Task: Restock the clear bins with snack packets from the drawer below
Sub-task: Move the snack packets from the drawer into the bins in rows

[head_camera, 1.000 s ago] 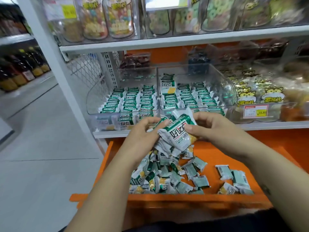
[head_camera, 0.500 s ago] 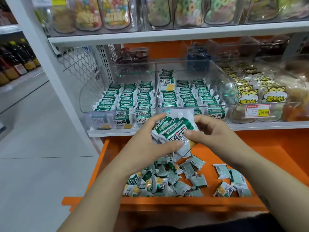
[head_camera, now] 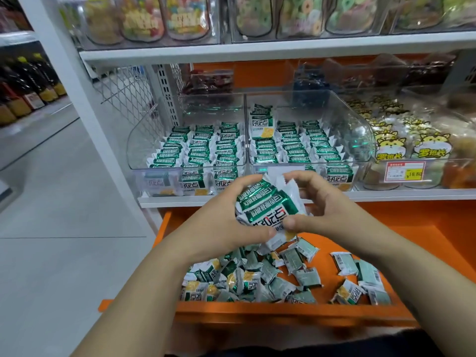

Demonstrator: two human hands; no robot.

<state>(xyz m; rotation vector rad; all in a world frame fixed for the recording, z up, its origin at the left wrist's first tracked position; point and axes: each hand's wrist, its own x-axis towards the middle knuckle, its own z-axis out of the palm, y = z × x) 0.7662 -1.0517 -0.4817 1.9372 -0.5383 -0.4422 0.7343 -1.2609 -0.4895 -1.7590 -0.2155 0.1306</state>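
Both hands meet above an open orange drawer: the left hand and right hand curl around a stack of green-and-white snack packets, just below two clear bins lined with matching packets. More loose packets lie scattered in the drawer.

A person's bare left hand and bare right hand, seen from the head camera. The left forearm and right forearm are uncovered as far up as the frame shows. Along the bottom edge lies a strip of dark, black-looking fabric garment, blurred, its kind unclear.
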